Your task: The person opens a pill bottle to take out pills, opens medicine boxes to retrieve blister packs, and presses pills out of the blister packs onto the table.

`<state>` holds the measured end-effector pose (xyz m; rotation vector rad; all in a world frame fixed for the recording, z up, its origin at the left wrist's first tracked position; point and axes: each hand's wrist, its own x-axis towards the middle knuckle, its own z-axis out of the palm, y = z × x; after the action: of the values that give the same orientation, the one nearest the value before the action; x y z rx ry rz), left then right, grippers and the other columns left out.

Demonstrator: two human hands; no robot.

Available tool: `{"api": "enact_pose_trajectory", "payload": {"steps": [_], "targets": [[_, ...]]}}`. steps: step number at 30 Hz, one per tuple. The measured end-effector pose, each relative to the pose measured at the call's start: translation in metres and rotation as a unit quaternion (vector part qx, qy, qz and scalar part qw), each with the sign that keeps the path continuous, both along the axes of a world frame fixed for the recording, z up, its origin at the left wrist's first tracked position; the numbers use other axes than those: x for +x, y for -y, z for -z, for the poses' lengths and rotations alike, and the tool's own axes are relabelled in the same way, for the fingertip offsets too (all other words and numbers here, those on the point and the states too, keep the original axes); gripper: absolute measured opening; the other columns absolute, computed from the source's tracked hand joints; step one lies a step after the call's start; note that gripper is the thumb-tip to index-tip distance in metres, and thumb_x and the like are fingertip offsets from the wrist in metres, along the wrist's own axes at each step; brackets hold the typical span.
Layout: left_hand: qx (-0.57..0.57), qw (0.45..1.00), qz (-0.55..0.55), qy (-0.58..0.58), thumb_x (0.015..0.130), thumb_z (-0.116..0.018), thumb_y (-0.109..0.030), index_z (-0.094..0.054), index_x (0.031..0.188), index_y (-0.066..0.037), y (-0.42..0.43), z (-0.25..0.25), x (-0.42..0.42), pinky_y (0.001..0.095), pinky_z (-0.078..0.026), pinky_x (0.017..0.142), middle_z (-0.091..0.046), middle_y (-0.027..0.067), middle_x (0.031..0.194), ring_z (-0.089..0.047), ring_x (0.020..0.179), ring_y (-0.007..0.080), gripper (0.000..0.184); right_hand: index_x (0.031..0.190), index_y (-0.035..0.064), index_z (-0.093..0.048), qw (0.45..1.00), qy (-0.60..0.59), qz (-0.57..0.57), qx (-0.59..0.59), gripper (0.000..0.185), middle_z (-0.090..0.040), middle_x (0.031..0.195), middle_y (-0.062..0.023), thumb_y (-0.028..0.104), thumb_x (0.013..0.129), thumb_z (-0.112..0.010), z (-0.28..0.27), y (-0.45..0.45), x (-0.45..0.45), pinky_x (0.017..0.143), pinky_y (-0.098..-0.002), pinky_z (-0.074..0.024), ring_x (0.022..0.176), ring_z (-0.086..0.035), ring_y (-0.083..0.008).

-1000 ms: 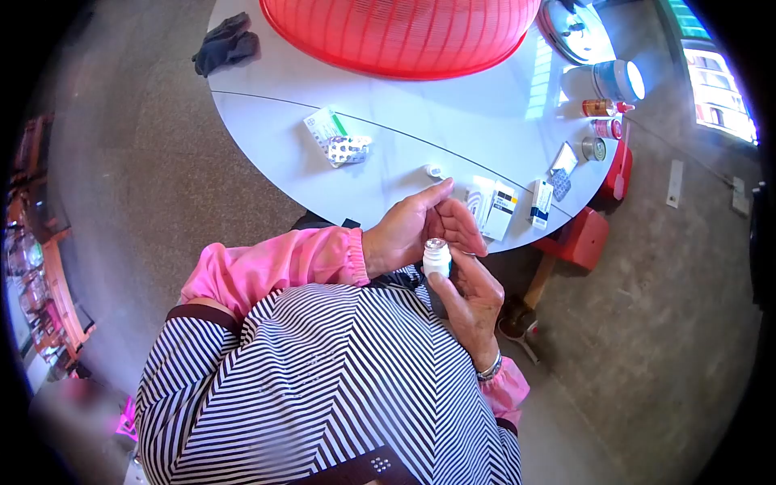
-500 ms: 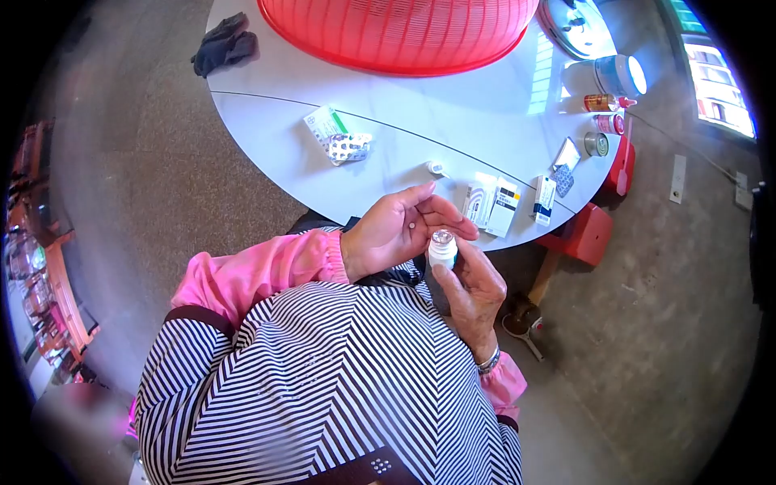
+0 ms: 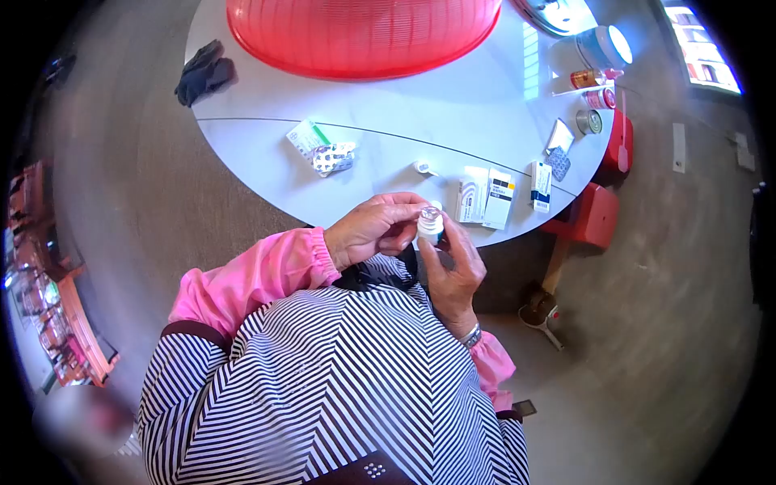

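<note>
My right hand (image 3: pixel 454 271) holds a small white bottle (image 3: pixel 430 226) upright near the table edge, its mouth facing up. Beside the bottle's neck is my left hand (image 3: pixel 378 228), fingers curled and fingertips at the rim; a small white round thing (image 3: pixel 436 205) shows just behind the mouth. Whether the left fingers hold anything is hidden. Beyond the hands, a small white cap-like piece (image 3: pixel 422 166) lies on the table. White boxes (image 3: pixel 485 198) lie to its right, and a green-and-white box (image 3: pixel 307 137) with blister packs (image 3: pixel 333 158) to its left.
A large red mesh cover (image 3: pixel 364 36) stands on the white round table (image 3: pixel 259 162). A dark cloth (image 3: pixel 204 73) lies at the left edge. At the right are a blue-white box (image 3: pixel 541 187), a tin (image 3: pixel 588 122), a sauce bottle (image 3: pixel 588 78) and a tub (image 3: pixel 604 48). Red stools (image 3: pixel 594 215) stand beyond.
My left hand has turned from an open palm holding a small white pill to curled fingers at the bottle's mouth. My right hand and the bottle have shifted slightly up and left.
</note>
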<state>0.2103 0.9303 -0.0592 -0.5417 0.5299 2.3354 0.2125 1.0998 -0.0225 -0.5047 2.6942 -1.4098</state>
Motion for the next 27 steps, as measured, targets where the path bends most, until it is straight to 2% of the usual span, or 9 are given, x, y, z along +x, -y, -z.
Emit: {"api": "enact_pose_trajectory", "payload": {"steps": [5, 6, 9, 10, 13, 19, 20, 23, 27], "targets": [[-0.055, 0.997, 0.041, 0.022, 0.097, -0.053, -0.026, -0.06, 0.098, -0.007, -0.001, 0.016, 0.0, 0.0179, -0.025, 0.033, -0.047, -0.0027, 0.049, -0.035, 0.036, 0.0042, 0.02, 0.112, -0.0061, -0.061, 0.999, -0.021, 0.022, -0.022, 0.041, -0.066, 0.105, -0.0204, 0.005, 0.075, -0.076, 0.016, -0.003, 0.001, 0.075, -0.0343, -0.0555, 0.09, -0.068, -0.0284], [-0.071, 0.994, 0.082, -0.004, 0.097, -0.052, -0.035, -0.06, 0.094, -0.007, -0.001, 0.017, -0.002, 0.0191, -0.028, 0.034, -0.045, -0.0024, 0.047, -0.036, 0.036, 0.0057, 0.029, 0.112, -0.0053, -0.062, 0.998, -0.053, 0.021, -0.016, 0.041, -0.066, 0.106, -0.0197, 0.005, 0.075, -0.076, 0.02, -0.004, 0.0, 0.075, -0.035, -0.0556, 0.091, -0.068, -0.0289], [-0.002, 0.993, 0.119, 0.007, 0.096, -0.051, -0.044, -0.061, 0.092, -0.006, -0.004, 0.027, 0.004, 0.021, -0.03, 0.036, -0.043, -0.0015, 0.045, -0.036, 0.035, 0.0076, 0.039, 0.111, -0.0039, -0.064, 0.997, -0.077, 0.013, -0.012, 0.04, -0.066, 0.106, -0.0186, 0.006, 0.075, -0.076, 0.023, -0.004, -0.003, 0.076, -0.0354, -0.0554, 0.092, -0.067, -0.0292], [-0.006, 0.991, 0.133, 0.002, 0.096, -0.046, -0.05, -0.061, 0.097, -0.004, -0.004, 0.03, 0.003, 0.0223, -0.031, 0.037, -0.043, -0.0003, 0.045, -0.037, 0.036, 0.0084, 0.048, 0.11, -0.0027, -0.065, 0.998, -0.064, 0.02, -0.018, 0.039, -0.066, 0.106, -0.0178, 0.006, 0.074, -0.077, 0.025, -0.004, -0.003, 0.076, -0.0355, -0.0551, 0.093, -0.067, -0.0294], [0.096, 0.985, 0.142, -0.004, 0.097, -0.043, -0.049, -0.062, 0.1, -0.002, -0.002, 0.032, 0.0, 0.0218, -0.029, 0.037, -0.042, 0.0004, 0.043, -0.037, 0.036, 0.0081, 0.051, 0.111, -0.0012, -0.065, 0.998, -0.053, 0.019, -0.007, 0.04, -0.066, 0.106, -0.0179, 0.007, 0.074, -0.077, 0.027, -0.007, -0.003, 0.075, -0.0347, -0.0551, 0.093, -0.067, -0.0283], [0.029, 0.99, 0.135, -0.019, 0.099, -0.042, -0.045, -0.063, 0.099, 0.002, 0.003, 0.064, 0.003, 0.0213, -0.027, 0.037, -0.04, -0.0011, 0.041, -0.031, 0.035, 0.0072, 0.052, 0.115, 0.0017, -0.064, 0.998, 0.031, 0.043, 0.019, 0.039, -0.068, 0.094, -0.0154, 0.011, 0.078, -0.074, 0.046, -0.041, 0.003, 0.065, -0.0327, -0.0549, 0.077, -0.069, -0.025], [0.022, 0.99, 0.137, -0.016, 0.1, -0.041, -0.043, -0.062, 0.1, 0.004, 0.007, 0.066, 0.002, 0.0213, -0.026, 0.037, -0.04, -0.0015, 0.041, -0.03, 0.034, 0.0065, 0.051, 0.114, 0.0031, -0.064, 0.996, 0.051, 0.065, 0.044, 0.037, -0.069, 0.087, -0.0136, 0.012, 0.079, -0.073, 0.061, -0.054, 0.003, 0.06, -0.0328, -0.0535, 0.068, -0.068, -0.025], [0.019, 0.992, 0.12, -0.017, 0.101, -0.04, -0.041, -0.062, 0.102, 0.004, 0.019, 0.092, 0.004, 0.0214, -0.025, 0.037, -0.04, -0.0012, 0.041, -0.03, 0.034, 0.0062, 0.05, 0.114, 0.005, -0.064, 0.982, 0.089, 0.079, 0.146, 0.037, -0.068, 0.085, -0.0137, 0.015, 0.079, -0.073, 0.11, -0.077, 0.003, 0.059, -0.0339, -0.0524, 0.067, -0.066, -0.0256], [0.005, 0.993, 0.12, -0.009, 0.101, -0.039, -0.041, -0.062, 0.097, 0.0, 0.03, 0.116, 0.008, 0.022, -0.023, 0.037, -0.039, -0.001, 0.041, -0.029, 0.034, 0.0069, 0.047, 0.11, 0.0078, -0.062, 0.968, -0.013, 0.007, 0.249, 0.031, -0.066, 0.076, -0.0122, 0.014, 0.08, -0.07, 0.142, -0.06, -0.017, 0.058, -0.0384, -0.0504, 0.067, -0.065, -0.0303]]}}
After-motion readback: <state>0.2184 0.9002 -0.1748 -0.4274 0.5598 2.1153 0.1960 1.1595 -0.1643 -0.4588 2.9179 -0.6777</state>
